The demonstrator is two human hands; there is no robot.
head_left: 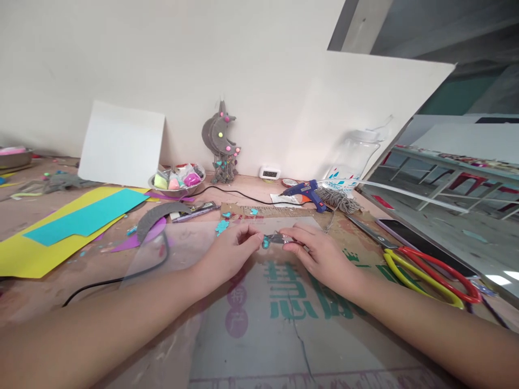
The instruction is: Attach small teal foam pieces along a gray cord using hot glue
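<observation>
A small grey craft piece with teal bits [266, 242] is held between my two hands over a plastic-covered cardboard sheet. My left hand [237, 249] is closed, thumb and forefinger pinched at the teal end. At the grey end, my right hand [316, 248] is closed too, its fingertips gripping the piece. The fingers partly hide it, so its exact shape cannot be made out. Loose teal cut-outs [221, 227] lie just beyond my left hand. A grey strand [300, 340] runs across the sheet below the hands.
Scissors [425, 273] and a phone [425, 243] lie at right. Behind the hands are a blue glue gun [304, 192], grey yarn [338, 201], a clear jar [352, 156] and a small clock [270, 172]. Yellow [24, 251] and teal sheets [89, 216] lie left, near a bowl [178, 190].
</observation>
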